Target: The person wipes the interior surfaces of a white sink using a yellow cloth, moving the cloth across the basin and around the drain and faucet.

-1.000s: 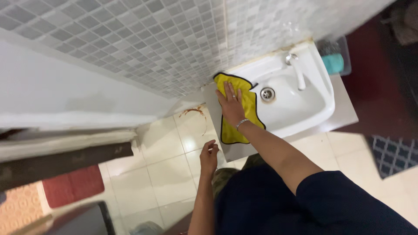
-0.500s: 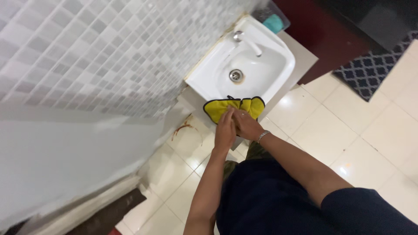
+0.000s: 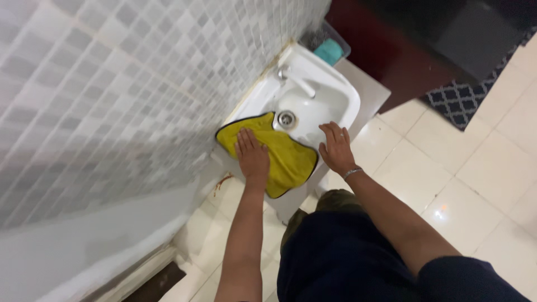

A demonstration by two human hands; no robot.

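— Broadly, what is seen, from the biggest thing down?

— Most of the left and far side is taken up by a wall of small grey and white mosaic tiles. The near right is covered by a floor of large cream tiles, and a dark patterned mat is seen at the far right.

— And against the wall?

— A white basin is fixed there, with a metal drain at its middle and a white tap on its far rim. Just beyond the basin, a clear box holding something teal is set on a pale counter.

— Where is the cloth found?

— A yellow cloth with a dark edge is spread over the near left rim of the basin, draped partly over the front edge; its far corner lies just beside the drain.

— How are the hands placed?

— The left hand is laid flat on the cloth, fingers spread and pressed down, nothing clasped. The right hand is rested on the near right rim of the basin, just beside the cloth's right edge, fingers relaxed and unclenched, nothing grasped. A thin bracelet is worn on the right wrist.

— Anything smaller?

— A brownish stain is seen on the floor below the basin, near the wall.
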